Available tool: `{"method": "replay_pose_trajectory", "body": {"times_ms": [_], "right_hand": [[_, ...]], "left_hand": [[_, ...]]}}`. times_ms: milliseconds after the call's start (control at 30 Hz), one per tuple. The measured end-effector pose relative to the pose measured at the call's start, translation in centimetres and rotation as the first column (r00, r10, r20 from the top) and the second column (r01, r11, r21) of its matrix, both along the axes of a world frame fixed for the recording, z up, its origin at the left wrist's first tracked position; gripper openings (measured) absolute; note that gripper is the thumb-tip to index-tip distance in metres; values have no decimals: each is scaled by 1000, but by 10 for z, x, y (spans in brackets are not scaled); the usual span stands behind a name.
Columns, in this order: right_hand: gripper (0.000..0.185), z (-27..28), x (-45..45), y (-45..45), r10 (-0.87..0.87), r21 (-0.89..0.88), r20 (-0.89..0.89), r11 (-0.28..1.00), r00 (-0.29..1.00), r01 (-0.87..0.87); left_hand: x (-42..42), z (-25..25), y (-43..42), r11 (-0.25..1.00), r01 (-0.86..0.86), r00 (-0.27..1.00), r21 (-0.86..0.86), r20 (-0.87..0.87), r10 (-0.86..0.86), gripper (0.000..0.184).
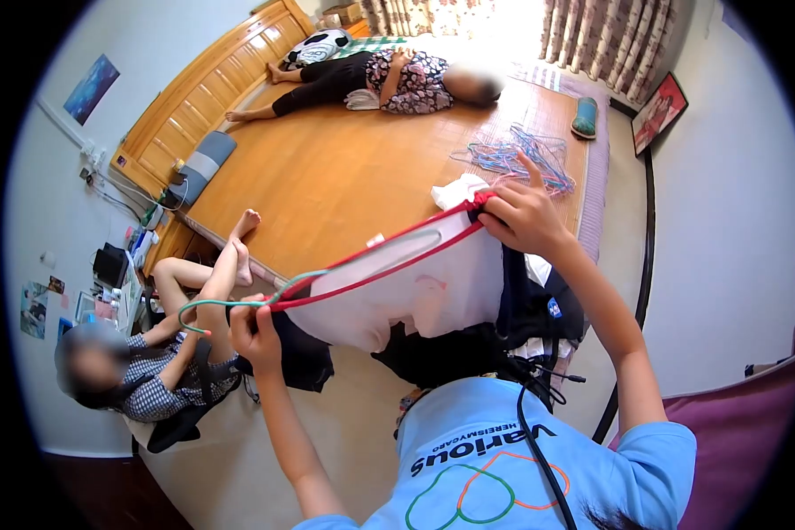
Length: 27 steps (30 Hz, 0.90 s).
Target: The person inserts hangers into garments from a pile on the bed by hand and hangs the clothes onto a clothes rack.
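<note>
A white, thin garment with red trim (389, 296) is stretched between my hands in front of me. My left hand (254, 336) is closed on one end of the red edge, right where a green clothes hanger (188, 306) crosses it. The hanger's hook sticks out to the left of that hand, and its body runs into the garment's opening. My right hand (526, 212) pinches the gathered other end of the red edge, with the index finger stretched out.
A pile of blue and pink hangers (526, 159) lies on the wooden-topped bed (309, 194). One person (415, 84) lies across the far side; another (163, 380) sits at left. Dark clothes (539, 309) are at the near edge. A black cable (526, 415) hangs over my shirt.
</note>
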State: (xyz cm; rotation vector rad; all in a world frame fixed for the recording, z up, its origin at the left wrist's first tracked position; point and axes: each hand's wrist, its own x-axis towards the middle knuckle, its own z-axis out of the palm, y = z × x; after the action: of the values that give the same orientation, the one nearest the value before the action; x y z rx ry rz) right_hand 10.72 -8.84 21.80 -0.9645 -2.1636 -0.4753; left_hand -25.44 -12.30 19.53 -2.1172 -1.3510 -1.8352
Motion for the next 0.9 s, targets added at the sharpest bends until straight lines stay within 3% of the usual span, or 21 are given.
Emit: {"method": "replay_pose_trajectory", "body": {"times_ms": [133, 267, 500, 600, 700, 800, 900], "right_hand": [[5, -7, -17, 3, 83, -99, -70, 991, 994, -90], [9, 0, -52, 1, 144, -81, -90, 985, 985, -151], [8, 1, -94, -1, 24, -47, -117, 998, 993, -30], [12, 10, -82, 8, -56, -171, -41, 984, 998, 48], [13, 12, -62, 20, -116, -137, -41, 984, 992, 109], [12, 14, -59, 21, -20, -152, -39, 988, 999, 13], [12, 14, -70, 18, 88, -168, -97, 980, 991, -103]], "left_hand": [[0, -5, -9, 993, 105, 989, -57, -100, -111, 16], [27, 1, -18, 998, 64, 985, 25, -160, -60, 17], [53, -9, -35, 983, 29, 964, 183, -266, 21, 21], [39, -15, -48, 981, -36, 977, 192, -202, 75, 21], [26, -11, -62, 976, -142, 987, 162, -57, 153, 20], [23, -11, -62, 981, -131, 991, 142, -3, 133, 20], [26, -9, -60, 985, -138, 985, 106, -93, 148, 19]]}}
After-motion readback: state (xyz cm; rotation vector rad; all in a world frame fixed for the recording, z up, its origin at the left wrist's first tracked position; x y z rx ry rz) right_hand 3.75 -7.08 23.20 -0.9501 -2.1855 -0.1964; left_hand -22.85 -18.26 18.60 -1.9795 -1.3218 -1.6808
